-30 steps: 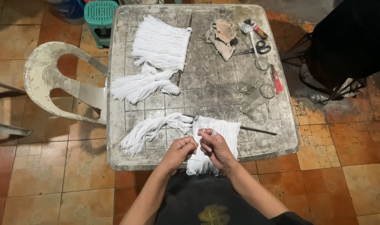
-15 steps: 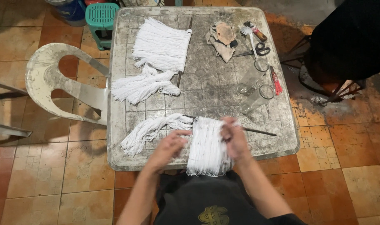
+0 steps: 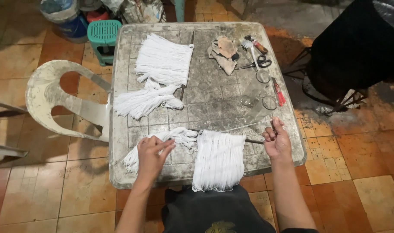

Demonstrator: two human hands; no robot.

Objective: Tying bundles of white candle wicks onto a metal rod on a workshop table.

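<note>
White yarn fringe point(image 3: 218, 159) hangs toward the person from a left-right rod point(image 3: 253, 140); right-hand fingers point(image 3: 272, 131) pinch it.

scissors point(image 3: 258, 64), white chair point(image 3: 61, 103), teal stool point(image 3: 104, 33)

Desk centre: bare grey desk point(image 3: 214, 101) surface, open for a hand to pass.
10 to 11 o'clock: two white yarn bundles, the fringe point(image 3: 163, 60) and a loose bunch point(image 3: 145, 102), block the left half.
1 to 2 o'clock: rags point(image 3: 223, 51), scissors point(image 3: 256, 64), glass rings point(image 3: 266, 90) and a red tool point(image 3: 278, 92) crowd the right edge.
6 o'clock: hanging yarn panel point(image 3: 218, 162) on a thin rod point(image 3: 253, 140) covers the near edge.
7 o'clock: left hand point(image 3: 151, 155) on a yarn strand point(image 3: 179, 136).
4 o'clock: right hand point(image 3: 277, 140) at the rod's end.
Off-desk, 9 o'clock: white chair point(image 3: 63, 103) just beside the desk.
</note>
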